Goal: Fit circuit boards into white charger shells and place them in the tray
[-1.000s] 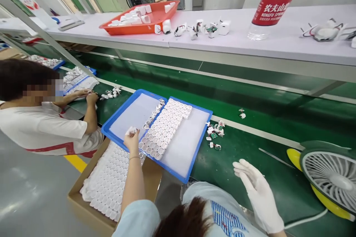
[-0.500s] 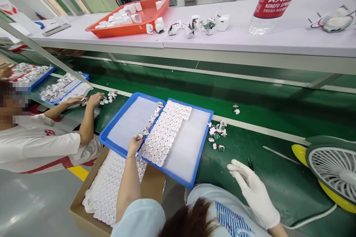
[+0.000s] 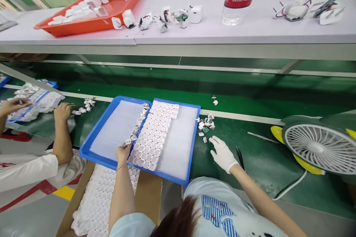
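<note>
Left fingers (image 3: 127, 148) at blue tray's (image 3: 100, 157) right edge

Head camera | at head height | faces forward, down | near green bench (image 3: 267, 170), white shelf (image 3: 194, 34) ahead

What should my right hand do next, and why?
Probably close the gloved right hand on the nearest small white wired part: its fingers are outstretched right beside that part, while the left hand is at the near end of the row of parts in the left blue tray.
</note>
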Available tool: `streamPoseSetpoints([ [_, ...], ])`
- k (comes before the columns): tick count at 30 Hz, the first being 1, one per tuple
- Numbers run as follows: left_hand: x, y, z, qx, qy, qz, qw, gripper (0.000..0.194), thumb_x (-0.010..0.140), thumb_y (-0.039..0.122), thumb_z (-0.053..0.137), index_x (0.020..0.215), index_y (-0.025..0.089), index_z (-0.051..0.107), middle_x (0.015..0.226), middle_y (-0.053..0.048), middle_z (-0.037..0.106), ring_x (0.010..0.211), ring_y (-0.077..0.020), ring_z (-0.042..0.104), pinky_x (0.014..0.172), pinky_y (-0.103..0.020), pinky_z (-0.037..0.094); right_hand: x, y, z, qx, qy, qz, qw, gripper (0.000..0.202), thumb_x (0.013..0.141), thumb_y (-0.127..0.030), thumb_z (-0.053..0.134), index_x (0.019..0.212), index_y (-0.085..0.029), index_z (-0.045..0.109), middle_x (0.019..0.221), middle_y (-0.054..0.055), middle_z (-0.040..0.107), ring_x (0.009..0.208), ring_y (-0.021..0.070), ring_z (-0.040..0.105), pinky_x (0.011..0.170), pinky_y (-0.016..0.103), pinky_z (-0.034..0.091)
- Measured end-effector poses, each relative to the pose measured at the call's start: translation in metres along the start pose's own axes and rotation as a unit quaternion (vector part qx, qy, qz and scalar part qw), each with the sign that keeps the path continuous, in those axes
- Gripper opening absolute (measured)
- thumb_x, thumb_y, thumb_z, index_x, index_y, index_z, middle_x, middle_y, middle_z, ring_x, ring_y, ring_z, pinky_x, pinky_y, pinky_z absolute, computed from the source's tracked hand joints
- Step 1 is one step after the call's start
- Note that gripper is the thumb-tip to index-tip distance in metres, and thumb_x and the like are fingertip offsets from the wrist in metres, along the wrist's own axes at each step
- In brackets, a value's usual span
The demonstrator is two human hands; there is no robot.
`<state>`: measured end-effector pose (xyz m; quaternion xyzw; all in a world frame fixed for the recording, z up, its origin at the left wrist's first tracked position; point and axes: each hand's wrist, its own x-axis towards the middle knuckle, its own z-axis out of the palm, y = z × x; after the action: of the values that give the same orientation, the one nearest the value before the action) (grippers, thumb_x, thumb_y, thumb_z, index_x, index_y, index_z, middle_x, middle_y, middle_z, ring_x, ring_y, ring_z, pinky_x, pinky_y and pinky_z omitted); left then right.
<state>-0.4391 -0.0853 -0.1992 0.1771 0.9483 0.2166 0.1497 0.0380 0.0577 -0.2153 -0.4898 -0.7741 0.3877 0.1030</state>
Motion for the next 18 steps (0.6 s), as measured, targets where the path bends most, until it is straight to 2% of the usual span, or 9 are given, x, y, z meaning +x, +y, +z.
streamPoseSetpoints([
  [3,-0.022,0.009,0.007,0.006,0.082,0.044,0.996,0.045,0.090,0.034,0.058,0.129,0.014,0.048,0.125,-0.013,0.055,0.109,-0.0258,0.058,0.092,-0.048,0.050,0.015,0.006,0.006,0.017,-0.012,0.003,1.000,0.068,0.079,-0.011,0.054,0.143,-0.028,0.040,0.154,0.008,0.033,0.139,0.0287,0.034,0.116,0.051,0.025],
  [6,-0.056,0.021,0.023,0.017,0.149,0.136,0.979,0.067,0.086,0.030,0.056,0.142,0.005,0.028,0.139,-0.025,0.040,0.132,-0.0373,0.037,0.109,-0.058,0.029,0.024,0.012,0.015,0.058,-0.023,0.004,0.998,0.057,0.081,-0.017,0.063,0.135,-0.028,0.048,0.150,0.009,0.039,0.133,0.0301,0.041,0.111,0.052,0.033],
  [8,-0.081,0.029,0.038,0.027,0.137,0.219,0.966,0.061,0.084,0.030,0.054,0.138,0.007,0.037,0.142,-0.024,0.038,0.137,-0.0383,0.031,0.112,-0.057,0.022,0.027,0.013,0.020,0.092,-0.022,0.009,0.995,0.041,0.089,-0.028,0.061,0.129,-0.024,0.053,0.141,0.010,0.047,0.124,0.0273,0.050,0.104,0.051,0.041],
  [10,-0.103,0.039,0.057,0.041,0.093,0.299,0.949,0.045,0.082,0.029,0.055,0.124,0.013,0.054,0.140,-0.019,0.045,0.135,-0.0366,0.035,0.112,-0.054,0.023,0.028,0.012,0.024,0.129,-0.016,0.021,0.991,0.033,0.093,-0.034,0.056,0.123,-0.021,0.056,0.133,0.009,0.053,0.114,0.0236,0.056,0.096,0.046,0.048],
  [12,-0.118,0.053,0.076,0.056,0.052,0.359,0.930,0.034,0.081,0.028,0.056,0.112,0.016,0.063,0.137,-0.017,0.050,0.133,-0.0357,0.039,0.112,-0.052,0.025,0.027,0.011,0.026,0.170,-0.006,0.039,0.985,0.029,0.094,-0.035,0.054,0.120,-0.021,0.058,0.128,0.009,0.056,0.108,0.0211,0.059,0.092,0.042,0.051],
  [15,-0.125,0.085,0.102,0.072,0.022,0.410,0.909,0.037,0.082,0.027,0.054,0.115,0.014,0.063,0.140,-0.019,0.048,0.134,-0.0372,0.036,0.111,-0.054,0.024,0.021,0.012,0.025,0.240,0.018,0.073,0.968,0.030,0.094,-0.034,0.055,0.120,-0.020,0.057,0.125,0.009,0.057,0.105,0.0207,0.060,0.090,0.042,0.052],
  [18,-0.112,0.127,0.124,0.083,0.009,0.437,0.896,0.040,0.084,0.025,0.051,0.120,0.010,0.061,0.146,-0.021,0.040,0.138,-0.0384,0.030,0.112,-0.056,0.020,0.010,0.013,0.020,0.320,0.060,0.115,0.938,0.029,0.093,-0.034,0.057,0.117,-0.018,0.058,0.124,0.009,0.058,0.107,0.0214,0.059,0.091,0.044,0.051],
])
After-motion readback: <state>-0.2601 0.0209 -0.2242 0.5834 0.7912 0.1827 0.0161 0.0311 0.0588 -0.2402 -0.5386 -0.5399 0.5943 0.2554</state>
